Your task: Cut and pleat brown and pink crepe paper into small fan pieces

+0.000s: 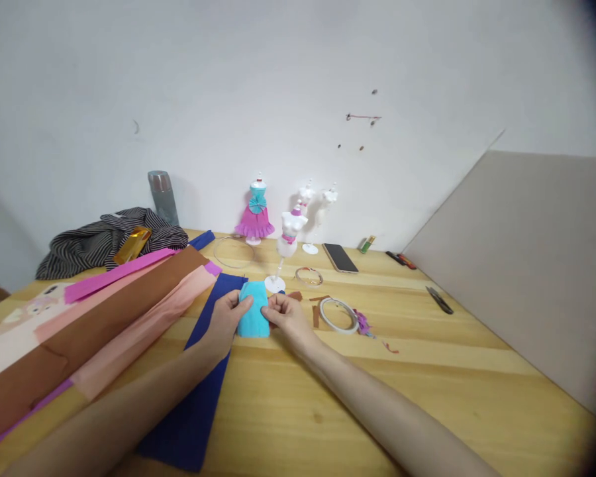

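Between my two hands is a small light-blue piece of crepe paper (253, 317), held upright above the table. My left hand (224, 320) pinches its left edge, thumb on the near face. On the opposite edge, my right hand (289, 318) pinches it between thumb and fingers. Just behind the piece stands a small white mannequin (287, 246) with a pink band at its waist and purple at its neck. A long dark-blue crepe paper strip (198, 397) lies under my left wrist and forearm.
Brown crepe paper (104, 311) and pink strips cover the left side. At the back are a dressed mannequin (256, 215), a phone (340, 258) and a steel flask (163, 197). A tape roll (322, 318) lies right of my hands; scissors (440, 300) are farther right.
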Demonstrator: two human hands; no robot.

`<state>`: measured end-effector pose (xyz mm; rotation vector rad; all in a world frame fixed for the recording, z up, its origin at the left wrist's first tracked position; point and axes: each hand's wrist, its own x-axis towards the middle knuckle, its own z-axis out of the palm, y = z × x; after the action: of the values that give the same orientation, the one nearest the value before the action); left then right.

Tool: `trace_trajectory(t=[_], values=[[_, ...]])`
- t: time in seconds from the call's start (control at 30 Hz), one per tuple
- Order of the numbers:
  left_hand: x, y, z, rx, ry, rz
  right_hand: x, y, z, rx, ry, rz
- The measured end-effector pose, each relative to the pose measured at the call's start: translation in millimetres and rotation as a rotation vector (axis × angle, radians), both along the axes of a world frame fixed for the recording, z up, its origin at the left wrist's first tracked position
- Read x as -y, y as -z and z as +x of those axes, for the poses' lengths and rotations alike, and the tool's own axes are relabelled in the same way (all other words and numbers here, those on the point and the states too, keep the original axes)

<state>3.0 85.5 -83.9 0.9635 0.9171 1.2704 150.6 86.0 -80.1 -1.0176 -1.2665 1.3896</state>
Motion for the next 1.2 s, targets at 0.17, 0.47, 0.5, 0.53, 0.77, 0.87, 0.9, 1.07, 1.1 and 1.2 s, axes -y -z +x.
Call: trace_trajectory(t=[0.17,0.47,0.5,0.53,0.77,0.87,0.9,1.07,1.1,1.2], values=[[8,8.9,-1,0.059,0.059,-0.03,13,16.5,4,-0.127,0.022,0.032],[7,12.5,1,0.051,0.075,0.054,13,24.4,0,-0.257,-0.059,-0.002],[8,12.1,2,0.018,0.073,0.062,13,25.5,0,-0.237,-0.075,0.008],[9,11.6,3,-0.007,0.075,0.063,13,26.7,0,-0.22,-0.079,0.015],[8,8.2,1,0.193,0.25,0.006,10,32.3,-2,-0.208,-0.042,0.043],[7,10.8,-1,0.124,0.227,0.022,11,30.3,-3,-0.183,-0.023,0.071],[7,12.0,-1,0.089,0.2,0.032,13,28.8,-3,-0.184,0.011,0.076],[11,13.9,1,-0.013,0.068,0.111,24,18.9,-1,-0.112,0.205,0.167],[11,13.6,1,-0.025,0.068,0.135,27,17.6,-1,-0.064,0.178,0.197],[12,13.6,2,-0.061,0.117,0.177,30,17.8,-5,0.075,0.074,0.241]])
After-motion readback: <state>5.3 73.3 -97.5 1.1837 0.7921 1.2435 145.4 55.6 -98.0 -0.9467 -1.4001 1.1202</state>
